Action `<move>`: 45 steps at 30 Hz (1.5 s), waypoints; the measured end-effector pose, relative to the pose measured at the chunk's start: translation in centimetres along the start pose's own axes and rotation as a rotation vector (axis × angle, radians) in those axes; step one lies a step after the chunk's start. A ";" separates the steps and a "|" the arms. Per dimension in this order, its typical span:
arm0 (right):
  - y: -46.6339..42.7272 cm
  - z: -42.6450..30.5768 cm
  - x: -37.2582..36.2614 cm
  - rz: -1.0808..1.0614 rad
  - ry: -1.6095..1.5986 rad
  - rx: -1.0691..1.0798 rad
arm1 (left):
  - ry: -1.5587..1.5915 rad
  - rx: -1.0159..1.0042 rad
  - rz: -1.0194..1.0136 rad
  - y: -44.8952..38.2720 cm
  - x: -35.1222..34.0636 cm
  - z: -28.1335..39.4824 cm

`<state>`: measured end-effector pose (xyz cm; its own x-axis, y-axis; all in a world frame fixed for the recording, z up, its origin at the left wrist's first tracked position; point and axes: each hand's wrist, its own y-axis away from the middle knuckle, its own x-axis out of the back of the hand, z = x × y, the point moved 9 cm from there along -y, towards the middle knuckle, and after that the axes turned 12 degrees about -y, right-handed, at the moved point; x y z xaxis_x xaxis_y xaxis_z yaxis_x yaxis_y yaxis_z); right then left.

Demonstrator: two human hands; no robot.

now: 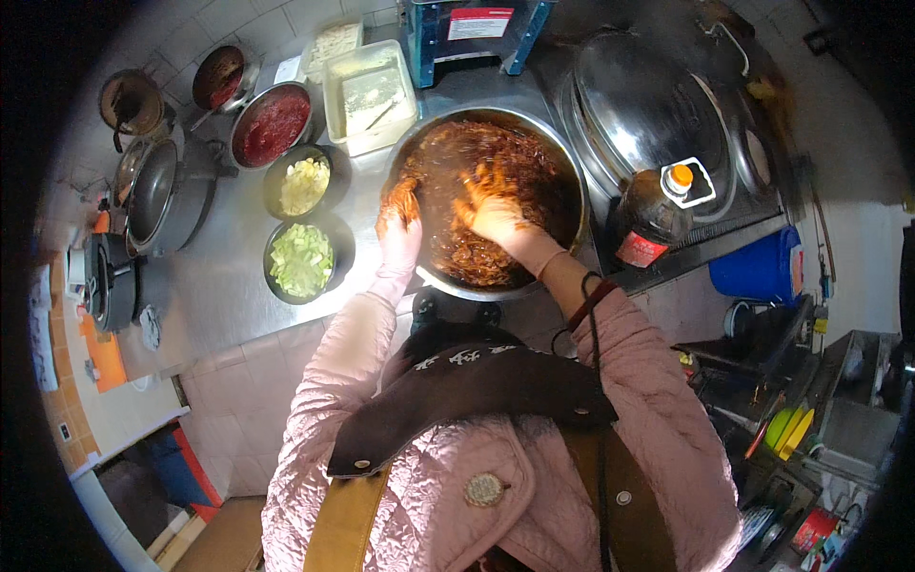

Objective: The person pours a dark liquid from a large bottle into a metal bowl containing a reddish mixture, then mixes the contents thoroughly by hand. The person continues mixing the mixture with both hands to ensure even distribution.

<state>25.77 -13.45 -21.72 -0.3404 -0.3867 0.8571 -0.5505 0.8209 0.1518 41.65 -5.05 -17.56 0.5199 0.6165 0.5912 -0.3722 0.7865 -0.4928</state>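
A wide stainless-steel basin [472, 292] in front of me holds glossy, shredded-looking food in dark red-brown sauce [475, 261]. My left hand [400, 222] is at the basin's left rim, its sauce-coated fingers curled over the edge. Inside the basin, my right hand [500, 218] reaches into the food with fingers apart, orange-red sauce covering them. Motion blurs its fingertips, and part of them is hidden by the mixture. Both hands look covered by thin, clear gloves.
Left of the basin stand bowls of chopped pale-green vegetable [302, 261], chopped yellowish-white pieces [306, 187] and red paste [275, 129]. Behind them is a plastic tub [372, 93] with white residue. A large dark bottle [650, 218] and a domed metal lid [647, 107] occupy the right side.
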 end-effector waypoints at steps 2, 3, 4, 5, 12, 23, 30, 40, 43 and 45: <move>2.1 -2.2 -0.3 0.018 0.070 0.158 | -0.013 0.013 -0.028 0.1 -0.2 -0.3; 3.4 -3.3 0.0 0.060 0.059 0.278 | -0.009 0.027 -0.045 0.1 -0.4 -0.5; 4.8 -3.5 0.7 0.105 0.064 0.356 | 0.014 0.022 -0.058 0.3 -0.5 -0.5; 5.7 -2.6 1.1 0.084 -0.009 0.326 | 0.014 0.022 -0.062 0.4 -0.6 -0.5; 8.8 3.1 6.9 0.142 -0.475 0.219 | -0.026 0.033 -0.082 0.6 -1.0 -1.0; 6.6 6.8 11.6 0.241 -1.231 -0.077 | -0.002 0.033 -0.094 0.3 -0.5 0.1; 4.5 5.6 14.7 0.433 -0.935 -0.064 | -0.029 0.011 -0.082 0.4 -0.2 0.5; 2.0 3.5 10.7 0.013 -0.881 0.000 | -0.047 0.029 -0.111 0.7 -0.6 -0.2; 3.3 5.5 10.9 0.163 -0.401 -0.016 | -0.028 0.042 -0.118 0.7 -0.8 -0.5; 4.2 8.0 9.4 0.141 -0.390 -0.209 | -0.044 0.050 -0.119 0.7 -0.9 -0.7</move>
<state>14.13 -16.95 -17.01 -0.6844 -0.3612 0.6334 -0.3261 0.9286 0.1771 41.43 -5.07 -18.89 0.5287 0.5189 0.6717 -0.3486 0.8543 -0.3856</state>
